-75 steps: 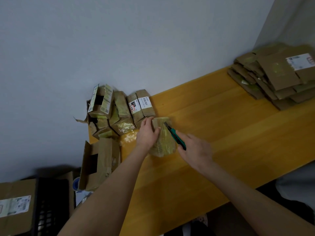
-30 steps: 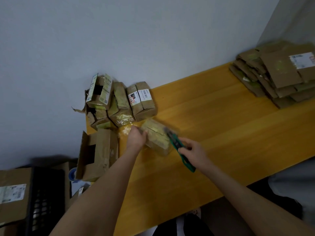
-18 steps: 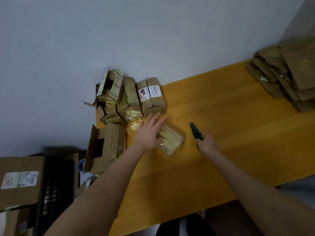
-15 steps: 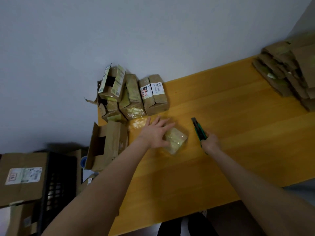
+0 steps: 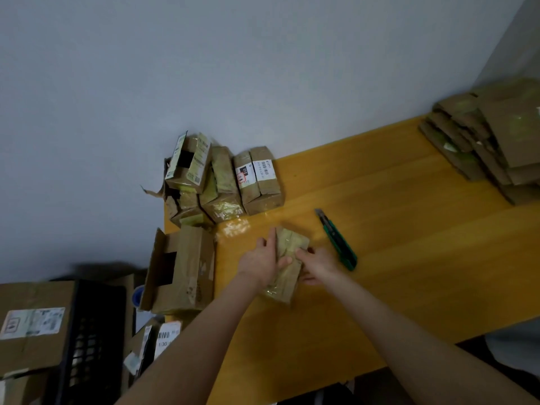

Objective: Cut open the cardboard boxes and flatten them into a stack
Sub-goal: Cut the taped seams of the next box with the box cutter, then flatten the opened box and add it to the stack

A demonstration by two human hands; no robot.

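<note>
Head view: your left hand (image 5: 261,262) and right hand (image 5: 319,266) both clasp the box (image 5: 282,285) on the table (image 5: 409,258); the knife (image 5: 339,244) lies free just right, other boxes (image 5: 228,182) behind, flattened stack (image 5: 482,147) far right.
</note>
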